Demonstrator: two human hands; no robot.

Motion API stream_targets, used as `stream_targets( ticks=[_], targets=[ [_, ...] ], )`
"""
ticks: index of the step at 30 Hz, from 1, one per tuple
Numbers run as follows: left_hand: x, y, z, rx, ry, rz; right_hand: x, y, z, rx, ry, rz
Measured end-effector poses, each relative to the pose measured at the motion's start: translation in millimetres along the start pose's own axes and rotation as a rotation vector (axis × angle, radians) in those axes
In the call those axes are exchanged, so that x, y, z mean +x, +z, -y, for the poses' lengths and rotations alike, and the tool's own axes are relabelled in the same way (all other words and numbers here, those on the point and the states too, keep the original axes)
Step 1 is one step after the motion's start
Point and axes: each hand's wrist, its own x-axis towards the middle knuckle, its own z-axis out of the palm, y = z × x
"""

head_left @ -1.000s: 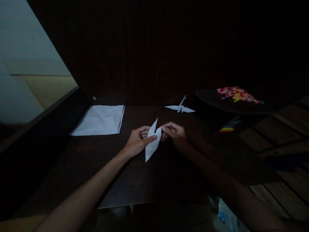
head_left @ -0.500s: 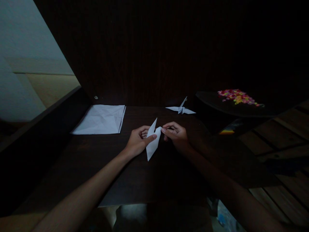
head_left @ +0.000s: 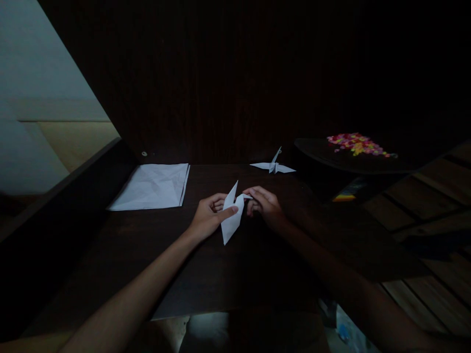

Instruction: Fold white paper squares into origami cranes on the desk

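Observation:
A white paper crane (head_left: 232, 223), part folded with tall pointed flaps, is pinched in my left hand (head_left: 208, 215), the thumb lying flat across its front. My right hand (head_left: 265, 203) is closed at the crane's upper right, its fingers curled against a narrow paper point that sticks out to the right. How firmly those fingertips grip the point is hard to see in the dim light. Beyond my hands, a finished white paper crane (head_left: 273, 167) with spread wings rests near the back panel.
White paper sheets (head_left: 154, 184) lie stacked at the back left of the dark tabletop (head_left: 147, 255). A raised side board (head_left: 62, 196) borders the left. On the right, a dark rounded shelf (head_left: 324, 159) bears a heap of small colourful pieces (head_left: 358, 144).
My right thumb and fingers have shifted on the narrow point, and more of it now shows, slanting to the right. My left hand keeps its hold. The view has tilted slightly.

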Motion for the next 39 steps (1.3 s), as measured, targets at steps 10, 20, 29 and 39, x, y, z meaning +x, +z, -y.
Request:
stream_targets(
  ticks=[10,20,29,39],
  targets=[
    [-1,0,-4,-0.071,-0.173,0.05,-5,8,5,-0.156,-0.082,0.017],
    [-4,3,-2,-0.029,-0.155,0.018,-9,11,1,-0.178,-0.044,0.102],
    [-5,4,-2,-0.024,-0.119,0.002,-13,13,6,-0.176,-0.083,0.064],
    [-3,1,-4,0.134,-0.041,0.054,-13,11,-1,-0.181,-0.092,0.149]
  ],
)
